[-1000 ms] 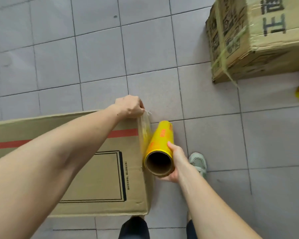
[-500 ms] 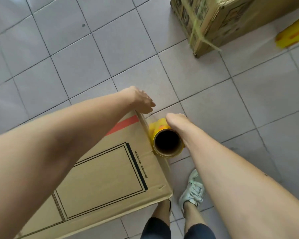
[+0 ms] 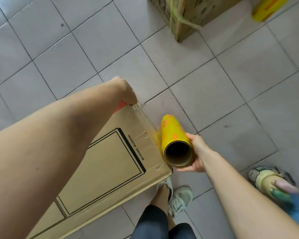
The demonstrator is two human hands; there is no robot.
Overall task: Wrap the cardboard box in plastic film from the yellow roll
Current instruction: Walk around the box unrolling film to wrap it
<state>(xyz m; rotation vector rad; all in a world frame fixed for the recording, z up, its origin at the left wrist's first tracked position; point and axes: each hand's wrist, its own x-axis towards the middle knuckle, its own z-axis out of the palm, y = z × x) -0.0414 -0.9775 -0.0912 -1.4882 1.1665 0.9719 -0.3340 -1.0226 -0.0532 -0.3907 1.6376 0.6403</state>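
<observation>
Head view: yellow roll (image 3: 175,140) sits at the box's short end, just off the right hand's thumb side

Right hand (image 3: 195,152) is wrapped round the roll near its open core end, long axis running away from the person along the cardboard box (image 3: 110,163) edge; film (image 3: 157,135) bridges roll to box. Left hand (image 3: 126,92) reaches over the far corner and seems to press film there, fingers hidden. Next, likely carrying the roll round that end
</observation>
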